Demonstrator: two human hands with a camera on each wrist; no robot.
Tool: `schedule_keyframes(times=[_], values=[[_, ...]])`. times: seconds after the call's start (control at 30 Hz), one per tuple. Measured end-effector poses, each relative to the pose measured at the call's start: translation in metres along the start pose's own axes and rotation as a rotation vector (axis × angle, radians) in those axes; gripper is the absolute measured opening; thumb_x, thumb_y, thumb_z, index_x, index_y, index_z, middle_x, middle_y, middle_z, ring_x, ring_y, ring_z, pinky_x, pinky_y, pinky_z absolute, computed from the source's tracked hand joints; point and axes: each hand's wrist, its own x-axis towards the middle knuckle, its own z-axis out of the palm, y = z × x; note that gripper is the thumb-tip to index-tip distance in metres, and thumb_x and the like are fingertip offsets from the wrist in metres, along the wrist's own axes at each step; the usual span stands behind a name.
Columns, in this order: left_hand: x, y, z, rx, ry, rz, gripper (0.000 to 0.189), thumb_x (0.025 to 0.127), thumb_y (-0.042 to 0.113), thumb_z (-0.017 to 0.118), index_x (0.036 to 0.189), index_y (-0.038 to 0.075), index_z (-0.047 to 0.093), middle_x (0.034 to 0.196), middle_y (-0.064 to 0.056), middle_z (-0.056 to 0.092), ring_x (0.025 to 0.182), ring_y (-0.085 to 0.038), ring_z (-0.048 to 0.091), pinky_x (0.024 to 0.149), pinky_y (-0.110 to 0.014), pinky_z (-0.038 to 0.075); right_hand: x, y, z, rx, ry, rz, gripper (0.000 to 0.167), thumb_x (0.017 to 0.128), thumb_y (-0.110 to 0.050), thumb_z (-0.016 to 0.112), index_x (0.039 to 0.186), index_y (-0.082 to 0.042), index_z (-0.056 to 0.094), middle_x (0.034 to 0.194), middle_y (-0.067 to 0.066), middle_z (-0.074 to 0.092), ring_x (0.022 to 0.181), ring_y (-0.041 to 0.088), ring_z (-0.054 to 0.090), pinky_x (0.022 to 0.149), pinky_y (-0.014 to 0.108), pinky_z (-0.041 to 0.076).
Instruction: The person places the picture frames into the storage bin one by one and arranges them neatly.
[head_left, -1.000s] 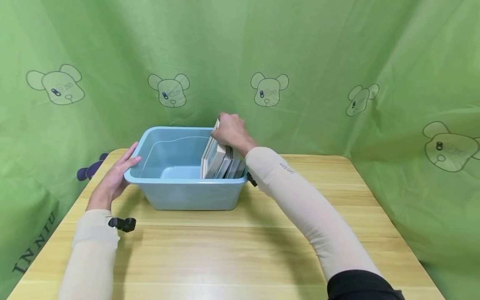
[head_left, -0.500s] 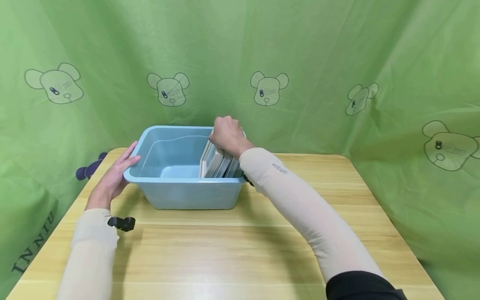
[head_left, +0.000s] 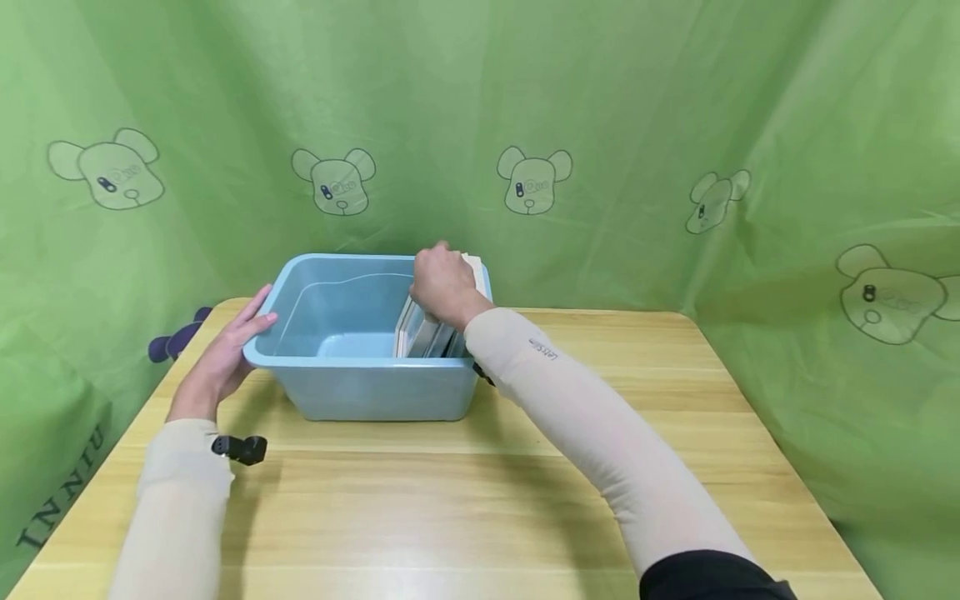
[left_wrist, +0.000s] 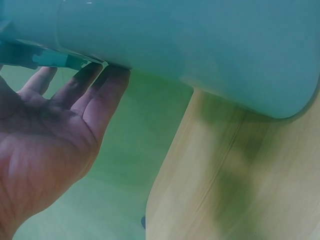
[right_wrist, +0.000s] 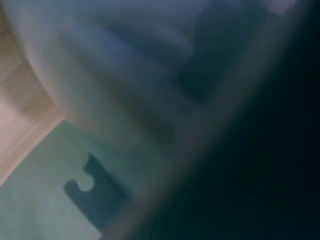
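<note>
A light-blue plastic basin (head_left: 360, 390) stands on the table, with several thin books (head_left: 429, 337) upright and leaning in its right end. My left hand (head_left: 222, 358) holds the basin's left rim, thumb over the edge and fingers along the outside. In the left wrist view, the fingertips of that left hand (left_wrist: 57, 117) touch the basin wall (left_wrist: 185, 40) under the rim. From above, my right hand (head_left: 444, 283) grips a book among them with curled fingers; its fingertips are hidden. Behind that hand shows a pale book (head_left: 476, 271). The right wrist view is dark and blurred.
The wooden table (head_left: 360, 508) carries the basin near its back edge. Green curtain (head_left: 615, 108) with bear-head drawings hangs behind and at both sides. A purple shape (head_left: 176, 340) shows past the table's left edge.
My right hand has moved left and lower over the books, and a pale book has come into view behind it. The left hand keeps its place on the rim.
</note>
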Motion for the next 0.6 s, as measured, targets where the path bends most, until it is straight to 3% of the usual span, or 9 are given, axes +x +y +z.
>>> schedule_keyframes(times=[0.27, 0.6], values=[[-0.0022, 0.0029, 0.0004, 0.009, 0.004, 0.002, 0.067, 0.102, 0.036, 0.045, 0.153, 0.045, 0.001, 0.163, 0.003, -0.014, 0.150, -0.039, 0.003, 0.120, -0.059, 0.008, -0.0009, -0.0048, 0.0015, -0.102, -0.004, 0.002, 0.014, 0.088, -0.023, 0.058, 0.091, -0.010, 0.064, 0.099, 0.009, 0.054, 0.072, 0.020, 0.060, 0.053, 0.030, 0.054], [-0.0033, 0.0030, 0.0029, 0.016, 0.008, 0.000, 0.066, 0.102, 0.037, 0.045, 0.152, 0.048, 0.003, 0.163, 0.003, -0.017, 0.150, -0.039, 0.001, 0.120, -0.061, 0.007, -0.0025, -0.0042, 0.0015, -0.120, -0.077, -0.004, 0.015, 0.088, -0.026, 0.058, 0.088, -0.012, 0.064, 0.107, 0.010, 0.052, 0.074, 0.019, 0.057, 0.057, 0.030, 0.052]])
